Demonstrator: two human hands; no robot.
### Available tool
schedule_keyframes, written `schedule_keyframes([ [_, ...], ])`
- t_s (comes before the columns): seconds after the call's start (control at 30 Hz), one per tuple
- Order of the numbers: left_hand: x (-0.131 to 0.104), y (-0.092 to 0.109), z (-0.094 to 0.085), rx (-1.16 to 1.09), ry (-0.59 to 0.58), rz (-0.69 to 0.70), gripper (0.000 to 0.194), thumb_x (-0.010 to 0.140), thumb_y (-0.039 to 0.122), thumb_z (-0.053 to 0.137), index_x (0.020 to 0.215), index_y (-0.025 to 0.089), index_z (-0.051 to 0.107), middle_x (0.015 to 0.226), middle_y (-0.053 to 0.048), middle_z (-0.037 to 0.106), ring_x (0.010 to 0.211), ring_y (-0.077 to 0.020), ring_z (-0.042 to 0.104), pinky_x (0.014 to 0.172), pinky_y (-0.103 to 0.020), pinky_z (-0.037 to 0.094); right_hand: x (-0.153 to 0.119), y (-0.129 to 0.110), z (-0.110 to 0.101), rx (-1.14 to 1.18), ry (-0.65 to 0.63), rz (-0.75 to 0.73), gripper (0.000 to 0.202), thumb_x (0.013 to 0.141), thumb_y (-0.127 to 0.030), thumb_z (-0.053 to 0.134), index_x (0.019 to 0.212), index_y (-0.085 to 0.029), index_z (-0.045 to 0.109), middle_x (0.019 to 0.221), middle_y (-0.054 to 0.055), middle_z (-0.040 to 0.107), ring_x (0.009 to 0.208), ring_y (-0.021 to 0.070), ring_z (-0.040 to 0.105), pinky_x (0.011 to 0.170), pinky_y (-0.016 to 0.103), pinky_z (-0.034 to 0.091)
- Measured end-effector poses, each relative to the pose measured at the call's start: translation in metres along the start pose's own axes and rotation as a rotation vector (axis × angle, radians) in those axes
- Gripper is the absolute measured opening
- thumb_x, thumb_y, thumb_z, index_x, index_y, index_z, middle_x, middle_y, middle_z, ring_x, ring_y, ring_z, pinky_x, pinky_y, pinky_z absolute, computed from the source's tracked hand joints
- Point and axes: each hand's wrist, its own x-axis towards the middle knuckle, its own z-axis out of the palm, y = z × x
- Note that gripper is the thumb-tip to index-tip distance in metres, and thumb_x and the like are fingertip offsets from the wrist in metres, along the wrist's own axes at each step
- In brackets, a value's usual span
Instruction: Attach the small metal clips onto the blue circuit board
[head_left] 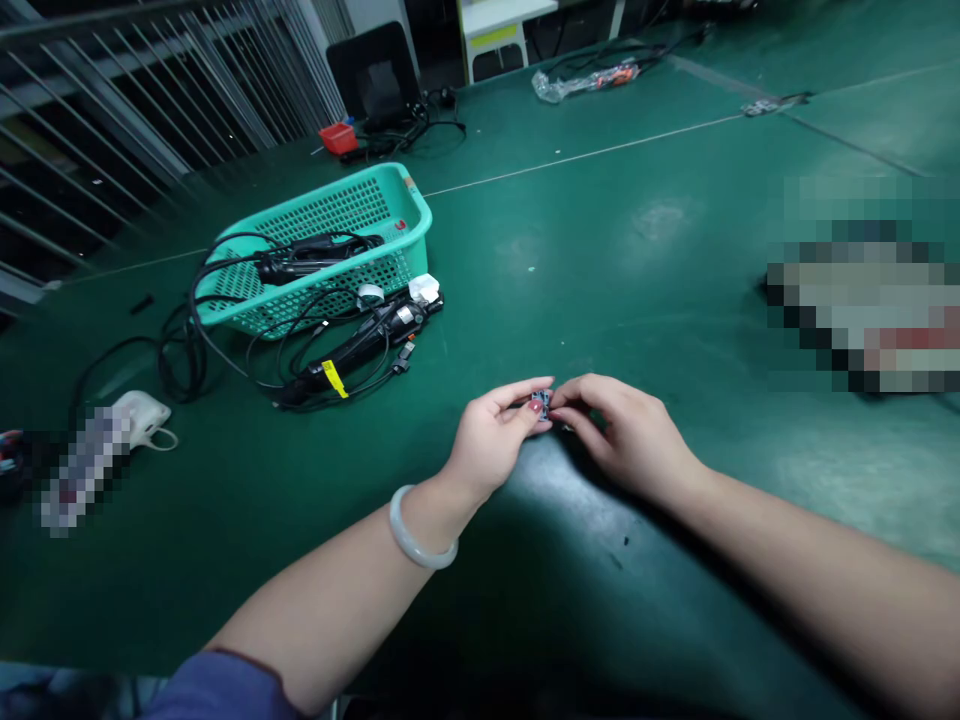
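Note:
Between the thumb and fingers of my left hand is a small dark block-like piece with pale blue markings; its exact kind is too small to tell. My left thumb lies across its front and covers part of it. From the other side, my right hand brings a closed thumb and forefinger up against the right edge of the piece. Whatever sits in that pinch is hidden by the fingertips. Both hands are just above the green tabletop, and a pale bangle circles my left wrist.
A turquoise basket holds black cabled devices; another black device with cables lies before it. Blurred-out objects lie far right and left, near a white case. Behind are a red box and plastic-wrapped item.

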Motion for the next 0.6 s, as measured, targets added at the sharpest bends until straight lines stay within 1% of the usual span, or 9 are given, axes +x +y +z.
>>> schedule_keyframes([
  [0.1, -0.0002, 0.0001, -0.0004, -0.006, 0.004, -0.007, 0.031, 0.073, 0.016, 0.069, 0.104, 0.017, 0.071, 0.102, -0.008, 0.074, 0.082, -0.0133, 0.069, 0.088, -0.032, 0.054, -0.0004, 0.0006, 0.0005, 0.007, 0.000, 0.001, 0.008, 0.088, -0.019, 0.054, 0.087, -0.022, 0.061, 0.086, 0.003, 0.070, 0.081, 0.0164, 0.065, 0.074, 0.030, 0.052],
  [0.2, -0.0010, 0.0005, -0.0001, -0.004, 0.003, -0.009, 0.036, 0.071, 0.012, 0.070, 0.106, 0.017, 0.070, 0.099, -0.008, 0.074, 0.085, -0.0147, 0.069, 0.091, -0.033, 0.053, -0.0007, 0.0012, 0.0017, 0.021, 0.017, 0.042, 0.007, 0.087, -0.019, 0.056, 0.089, -0.022, 0.062, 0.088, 0.002, 0.071, 0.081, 0.0166, 0.066, 0.075, 0.030, 0.052],
  [0.33, -0.0016, 0.0008, 0.0002, 0.011, 0.007, -0.007, 0.040, 0.070, 0.013, 0.071, 0.110, 0.016, 0.068, 0.096, -0.008, 0.075, 0.086, -0.0165, 0.069, 0.093, -0.036, 0.051, 0.0003, 0.0014, 0.0029, 0.063, 0.029, 0.146, 0.009, 0.084, -0.022, 0.060, 0.092, -0.021, 0.064, 0.084, 0.002, 0.071, 0.073, 0.0150, 0.064, 0.068, 0.029, 0.051],
  [0.4, -0.0016, 0.0006, -0.0001, 0.018, 0.007, -0.013, 0.041, 0.070, 0.013, 0.071, 0.112, 0.016, 0.068, 0.094, -0.008, 0.075, 0.086, -0.0163, 0.069, 0.095, -0.036, 0.050, 0.0009, 0.0017, 0.0029, 0.093, 0.023, 0.211, 0.008, 0.083, -0.025, 0.062, 0.089, -0.021, 0.066, 0.080, 0.001, 0.070, 0.069, 0.0147, 0.063, 0.064, 0.028, 0.050],
  [0.47, -0.0018, 0.0003, -0.0004, 0.029, 0.000, -0.009, 0.041, 0.071, 0.014, 0.070, 0.112, 0.016, 0.068, 0.094, -0.008, 0.075, 0.087, -0.0165, 0.070, 0.096, -0.037, 0.050, 0.0011, 0.0022, 0.0023, 0.121, 0.010, 0.259, 0.009, 0.083, -0.028, 0.063, 0.085, -0.021, 0.067, 0.080, 0.002, 0.071, 0.070, 0.0155, 0.063, 0.064, 0.029, 0.050],
  [0.53, -0.0023, 0.0000, -0.0005, 0.043, -0.010, 0.000, 0.040, 0.073, 0.015, 0.069, 0.112, 0.016, 0.068, 0.093, -0.008, 0.075, 0.089, -0.0172, 0.070, 0.096, -0.038, 0.050, 0.0009, 0.0024, 0.0013, 0.145, -0.006, 0.279, 0.010, 0.083, -0.030, 0.062, 0.084, -0.021, 0.068, 0.084, 0.003, 0.071, 0.073, 0.0162, 0.063, 0.066, 0.030, 0.050],
  [0.6, -0.0029, -0.0001, -0.0002, 0.044, -0.024, 0.005, 0.040, 0.074, 0.016, 0.069, 0.113, 0.016, 0.067, 0.094, -0.008, 0.075, 0.092, -0.0181, 0.070, 0.097, -0.038, 0.050, 0.0009, 0.0021, 0.0002, 0.160, -0.017, 0.278, 0.011, 0.083, -0.030, 0.061, 0.084, -0.021, 0.067, 0.083, 0.003, 0.070, 0.072, 0.0157, 0.062, 0.064, 0.029, 0.049],
])
